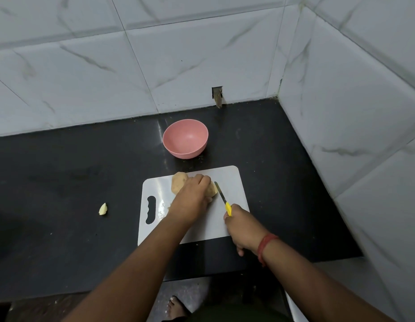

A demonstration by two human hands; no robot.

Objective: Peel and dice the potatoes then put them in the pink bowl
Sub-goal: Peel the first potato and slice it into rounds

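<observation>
Black and glossy, the counter (62,182) runs into a corner of white marbled wall tiles (109,66). On it lies a white cutting board (227,182) with a handle slot at its left end. Two potatoes sit at the far side of the board. The left hand (192,196) is curled down over the nearer potato (212,190), fingers bent and pressing on top of it, so that only its right end shows past the knuckles. The other potato (178,182), still in its skin, lies touching it just beyond and to the left of that hand. Close by on the right, the right hand (243,226) is closed in a fist around the yellow handle of a small knife (221,196). The blade points away from the person and its tip stands right beside the exposed end of the held potato; whether it touches cannot be told. A red thread band (265,246) circles the right wrist. Beyond both hands, off the far edge of the board, stands the pink bowl (185,138), upright, with nothing in it. Well to the left of the left hand, a pale peeled piece of potato (103,209) lies alone on the counter.
</observation>
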